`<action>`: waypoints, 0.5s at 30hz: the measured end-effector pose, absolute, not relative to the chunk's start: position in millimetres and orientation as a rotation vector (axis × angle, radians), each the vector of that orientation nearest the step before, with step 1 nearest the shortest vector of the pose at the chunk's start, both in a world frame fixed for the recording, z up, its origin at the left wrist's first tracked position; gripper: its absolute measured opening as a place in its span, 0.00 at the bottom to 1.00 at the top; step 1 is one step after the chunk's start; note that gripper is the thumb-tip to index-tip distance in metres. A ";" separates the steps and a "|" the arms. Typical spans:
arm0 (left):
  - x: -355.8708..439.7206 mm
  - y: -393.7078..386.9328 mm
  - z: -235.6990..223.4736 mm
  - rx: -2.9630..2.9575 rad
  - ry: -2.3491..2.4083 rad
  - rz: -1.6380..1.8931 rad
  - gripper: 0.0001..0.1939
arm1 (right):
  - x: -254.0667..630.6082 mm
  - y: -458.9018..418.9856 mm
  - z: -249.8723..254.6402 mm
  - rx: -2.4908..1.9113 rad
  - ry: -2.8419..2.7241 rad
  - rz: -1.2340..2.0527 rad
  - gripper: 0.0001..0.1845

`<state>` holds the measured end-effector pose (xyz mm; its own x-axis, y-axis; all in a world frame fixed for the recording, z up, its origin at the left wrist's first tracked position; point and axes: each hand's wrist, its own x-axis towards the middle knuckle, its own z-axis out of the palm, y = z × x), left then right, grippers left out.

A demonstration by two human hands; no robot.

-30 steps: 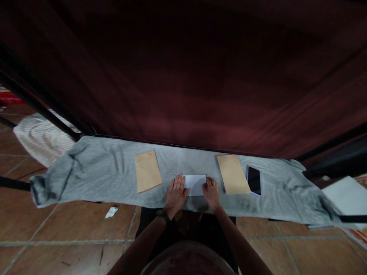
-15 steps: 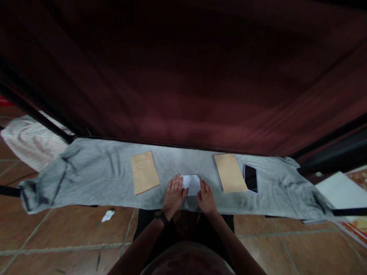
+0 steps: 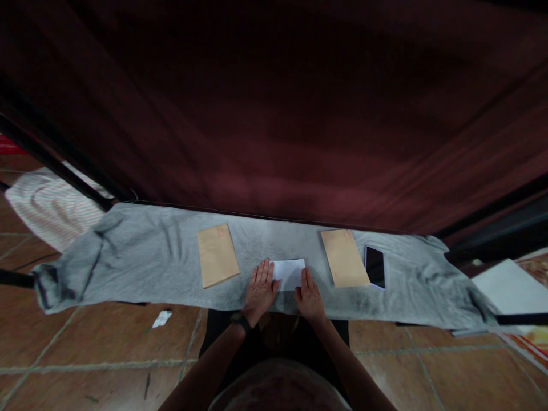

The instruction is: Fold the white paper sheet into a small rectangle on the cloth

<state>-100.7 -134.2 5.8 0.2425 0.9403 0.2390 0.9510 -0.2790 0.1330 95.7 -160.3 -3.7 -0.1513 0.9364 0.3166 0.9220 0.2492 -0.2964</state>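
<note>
A white sheet of paper [image 3: 289,274] lies on the grey cloth [image 3: 149,262] in front of me. My left hand [image 3: 259,291] rests flat over its left edge, fingers stretched out and thumb spread to the right. At the right edge, my right hand [image 3: 310,297] touches the paper with fingers extended and held close together, thumb apart. Part of each side edge is hidden under my hands. One brown envelope [image 3: 218,255] lies left of my left hand, and another brown envelope [image 3: 345,258] lies to the right of my right hand.
A dark-screened phone [image 3: 375,267] lies beside the right envelope, touching or nearly touching it. Behind the cloth rises a dark red fabric panel [image 3: 274,188]. A scrap of white paper [image 3: 162,318] is on the tiled floor [image 3: 115,337]. A striped cloth [image 3: 55,205] hangs at the left.
The white paper shows wider, its upper right corner now visible and reaching further right. My right hand has shifted slightly right; my left hand stays in place.
</note>
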 end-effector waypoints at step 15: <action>-115.6 -139.3 15.4 -2.566 -1.755 -0.428 0.31 | 83.5 -156.3 -11.6 -1.554 -2.258 -0.098 0.29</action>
